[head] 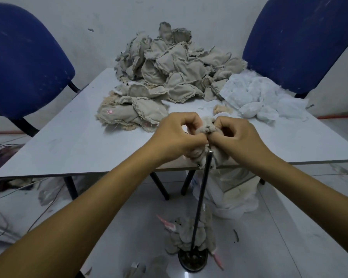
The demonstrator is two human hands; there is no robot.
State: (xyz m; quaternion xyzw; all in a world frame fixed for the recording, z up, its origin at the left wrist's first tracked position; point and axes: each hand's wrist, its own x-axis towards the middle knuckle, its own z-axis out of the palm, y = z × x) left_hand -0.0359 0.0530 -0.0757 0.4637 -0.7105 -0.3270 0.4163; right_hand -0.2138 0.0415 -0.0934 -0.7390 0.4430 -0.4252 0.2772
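Both hands are bunched up dead centre of the frame, right over the near edge of the tabletop (pixel 68 141). The left hand (pixel 175 135) and right hand (pixel 235 137) each have a tight grip on the beige plush skin (pixel 206 127), fingers curled into it. The skin sits on top of the metal rod (pixel 201 197), which runs down to a round base on the floor, lower middle. There's a big heap of skins (pixel 169 71) upper middle, with white stuffing (pixel 257 97) just right of it.
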